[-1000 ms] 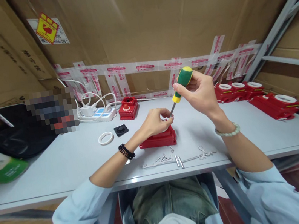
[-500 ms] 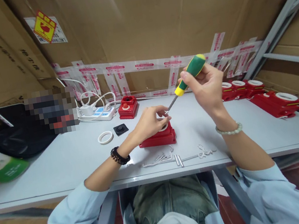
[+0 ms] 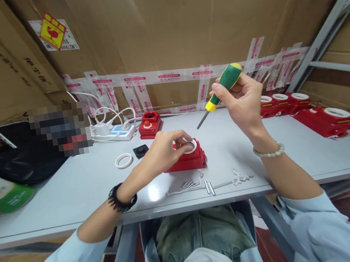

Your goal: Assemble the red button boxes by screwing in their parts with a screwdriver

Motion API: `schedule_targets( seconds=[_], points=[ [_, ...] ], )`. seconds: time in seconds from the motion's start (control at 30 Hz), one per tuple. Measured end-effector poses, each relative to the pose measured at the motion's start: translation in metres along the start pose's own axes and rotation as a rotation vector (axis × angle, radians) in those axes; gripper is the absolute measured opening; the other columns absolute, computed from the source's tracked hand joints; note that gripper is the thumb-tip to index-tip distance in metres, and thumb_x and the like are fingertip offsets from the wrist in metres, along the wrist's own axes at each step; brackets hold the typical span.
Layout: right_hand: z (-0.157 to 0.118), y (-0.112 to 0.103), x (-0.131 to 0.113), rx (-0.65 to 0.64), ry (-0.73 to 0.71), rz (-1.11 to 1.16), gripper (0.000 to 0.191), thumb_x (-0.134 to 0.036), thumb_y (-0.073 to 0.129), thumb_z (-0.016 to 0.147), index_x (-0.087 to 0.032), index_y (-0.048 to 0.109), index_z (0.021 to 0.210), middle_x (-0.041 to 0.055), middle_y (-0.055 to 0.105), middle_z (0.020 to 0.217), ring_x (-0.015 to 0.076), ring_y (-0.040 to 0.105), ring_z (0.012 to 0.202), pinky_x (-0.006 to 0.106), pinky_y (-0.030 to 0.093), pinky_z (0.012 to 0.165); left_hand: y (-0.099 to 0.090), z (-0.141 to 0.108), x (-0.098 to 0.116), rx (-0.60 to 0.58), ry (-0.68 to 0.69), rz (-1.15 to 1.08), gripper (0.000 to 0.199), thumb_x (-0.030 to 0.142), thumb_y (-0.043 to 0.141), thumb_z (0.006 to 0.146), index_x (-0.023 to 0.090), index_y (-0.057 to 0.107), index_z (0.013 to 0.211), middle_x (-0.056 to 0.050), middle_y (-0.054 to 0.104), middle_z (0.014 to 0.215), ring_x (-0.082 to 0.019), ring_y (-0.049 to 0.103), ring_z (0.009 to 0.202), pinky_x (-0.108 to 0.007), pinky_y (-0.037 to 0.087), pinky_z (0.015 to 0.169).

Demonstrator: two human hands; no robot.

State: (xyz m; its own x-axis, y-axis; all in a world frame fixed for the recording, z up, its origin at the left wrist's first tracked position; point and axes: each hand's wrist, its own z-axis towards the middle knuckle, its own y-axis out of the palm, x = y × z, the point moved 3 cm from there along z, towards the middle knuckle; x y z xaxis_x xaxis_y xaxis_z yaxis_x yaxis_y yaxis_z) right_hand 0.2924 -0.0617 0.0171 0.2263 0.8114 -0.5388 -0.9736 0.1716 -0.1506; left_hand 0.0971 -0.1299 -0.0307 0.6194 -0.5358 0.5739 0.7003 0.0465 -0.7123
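Note:
My right hand (image 3: 240,100) grips a screwdriver (image 3: 231,77) with a green and yellow handle. Its blade slants down to the left, and the tip hangs in the air above the table. My left hand (image 3: 171,149) reaches over a red box-like housing (image 3: 189,163) that has a white ring (image 3: 193,146) on top. The left fingers are bent together into the ring's opening; whatever they hold is hidden. In front of the housing lie several small metal screws (image 3: 190,185), two short metal pins (image 3: 209,188) and a thin rod with white cord (image 3: 224,184).
To the left are a loose white ring (image 3: 123,160), a black square part (image 3: 141,151), another red housing (image 3: 149,126) and a power strip (image 3: 121,132) with cables. Several red housings with white rings (image 3: 336,113) stand at right. A cardboard wall (image 3: 158,31) closes the back.
My left hand has left the screwdriver tip and moved down to the ring on the red housing. The screwdriver in my right hand has hardly moved.

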Motion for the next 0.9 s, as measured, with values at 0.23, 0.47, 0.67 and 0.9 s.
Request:
schedule_targets(
  seconds=[0.23, 0.47, 0.67, 0.9],
  points=[
    [-0.004, 0.006, -0.009, 0.033, 0.067, 0.021, 0.035, -0.055, 0.072, 0.077, -0.023, 0.062, 0.084, 0.0025, 0.065, 0.080, 0.0208, 0.068, 0.078, 0.041, 0.060, 0.072, 0.030, -0.053, 0.000, -0.342, -0.025, 0.247, 0.011, 0.018, 0.066, 0.088, 0.017, 0.075, 0.094, -0.007, 0.078, 0.090, -0.022, 0.073, 0.079, -0.028, 0.049, 0.071],
    [-0.006, 0.006, -0.009, 0.036, 0.049, 0.035, 0.032, -0.052, 0.073, 0.077, -0.022, 0.061, 0.082, 0.0016, 0.065, 0.078, 0.0190, 0.067, 0.073, 0.041, 0.061, 0.073, 0.021, -0.055, 0.002, -0.218, 0.115, 0.183, 0.022, 0.026, 0.053, 0.097, 0.017, 0.073, 0.093, -0.006, 0.077, 0.088, -0.018, 0.070, 0.077, -0.027, 0.050, 0.072],
    [-0.007, 0.015, -0.010, 0.054, -0.033, 0.049, 0.034, -0.052, 0.069, 0.082, -0.023, 0.059, 0.097, 0.0006, 0.065, 0.083, 0.0177, 0.068, 0.077, 0.038, 0.061, 0.072, -0.014, -0.051, -0.040, -0.018, -0.036, 0.231, 0.057, 0.049, 0.065, 0.085, 0.017, 0.053, 0.131, -0.015, 0.059, 0.134, -0.030, 0.057, 0.123, -0.043, 0.046, 0.102],
    [-0.015, 0.042, -0.024, -0.033, -0.044, 0.092, 0.035, -0.037, 0.072, 0.080, -0.024, 0.051, 0.106, -0.0009, 0.060, 0.085, 0.0145, 0.066, 0.071, 0.030, 0.059, 0.064, 0.013, -0.030, -0.060, -0.186, -0.162, 0.017, 0.081, 0.057, 0.077, 0.069, 0.015, 0.048, 0.132, -0.017, 0.061, 0.130, -0.032, 0.062, 0.113, -0.044, 0.050, 0.096]
  ],
)
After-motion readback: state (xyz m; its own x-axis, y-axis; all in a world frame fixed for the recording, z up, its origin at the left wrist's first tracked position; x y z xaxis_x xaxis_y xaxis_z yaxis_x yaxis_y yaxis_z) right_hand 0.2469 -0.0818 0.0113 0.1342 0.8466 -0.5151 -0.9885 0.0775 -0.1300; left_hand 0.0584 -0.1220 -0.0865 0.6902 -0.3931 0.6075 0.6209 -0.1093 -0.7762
